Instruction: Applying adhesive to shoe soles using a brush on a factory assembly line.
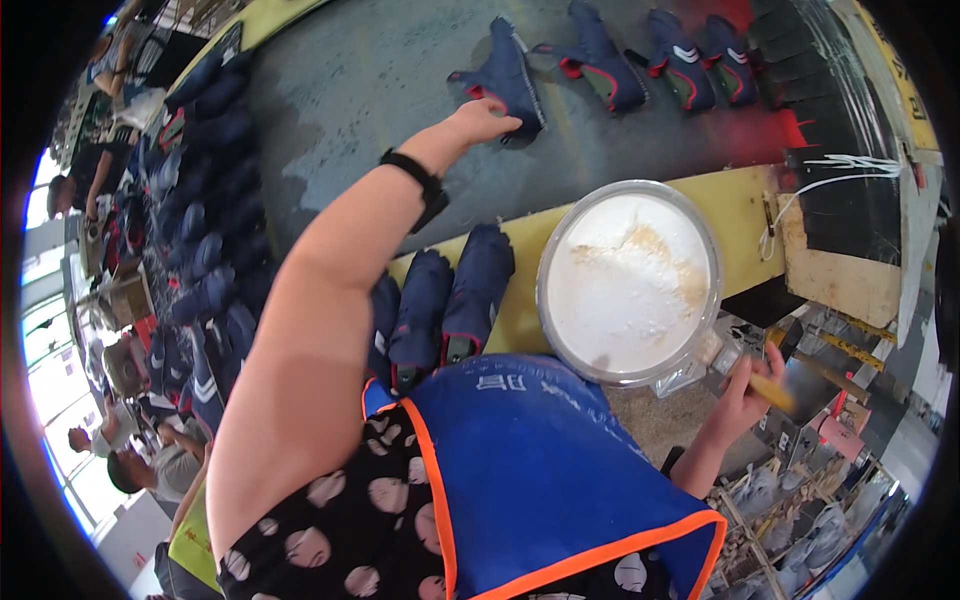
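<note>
On the dark belt [350,130], the left hand [480,122] touches a navy shoe upper [513,75], its grip's closure unclear; the right hand [738,402] clasps a yellow-handled brush [775,393]. Light handling should avoid creases.

Stretched the left arm [325,290] far forward, with the left hand [482,121] knuckles-up — held the right hand [737,405] curled in a grip.

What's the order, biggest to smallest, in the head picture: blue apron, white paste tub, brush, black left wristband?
1. Blue apron
2. White paste tub
3. Unsure: brush and black left wristband look close, and the right hand partly hides the brush.
</note>
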Demonstrator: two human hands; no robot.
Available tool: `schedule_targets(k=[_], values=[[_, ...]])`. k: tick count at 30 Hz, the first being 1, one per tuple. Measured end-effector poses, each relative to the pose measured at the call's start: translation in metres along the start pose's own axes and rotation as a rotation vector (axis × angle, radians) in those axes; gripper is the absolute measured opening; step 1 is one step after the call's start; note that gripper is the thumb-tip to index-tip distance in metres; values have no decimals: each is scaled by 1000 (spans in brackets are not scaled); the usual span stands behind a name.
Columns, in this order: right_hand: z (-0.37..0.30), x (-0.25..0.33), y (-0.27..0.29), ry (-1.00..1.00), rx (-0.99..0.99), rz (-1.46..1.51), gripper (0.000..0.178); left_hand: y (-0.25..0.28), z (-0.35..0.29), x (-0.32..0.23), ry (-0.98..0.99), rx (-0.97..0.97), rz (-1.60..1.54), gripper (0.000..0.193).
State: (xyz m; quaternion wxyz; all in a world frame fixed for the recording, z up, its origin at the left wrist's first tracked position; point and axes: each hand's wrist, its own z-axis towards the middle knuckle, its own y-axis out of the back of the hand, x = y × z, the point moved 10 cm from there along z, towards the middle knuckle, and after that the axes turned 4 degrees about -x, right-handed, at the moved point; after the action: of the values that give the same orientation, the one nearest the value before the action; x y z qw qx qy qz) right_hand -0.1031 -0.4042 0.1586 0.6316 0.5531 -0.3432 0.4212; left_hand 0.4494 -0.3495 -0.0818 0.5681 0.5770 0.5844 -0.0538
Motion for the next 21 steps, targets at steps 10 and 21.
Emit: schedule_targets(k=[10, 21], values=[[-1, 52, -108, 147, 267, 216, 35, -50, -348, 22, 242, 432, 423, 103], [-9, 51, -87, 230, 387, 314, 40, -42, -285, 36, 181, -217, 303, 76]])
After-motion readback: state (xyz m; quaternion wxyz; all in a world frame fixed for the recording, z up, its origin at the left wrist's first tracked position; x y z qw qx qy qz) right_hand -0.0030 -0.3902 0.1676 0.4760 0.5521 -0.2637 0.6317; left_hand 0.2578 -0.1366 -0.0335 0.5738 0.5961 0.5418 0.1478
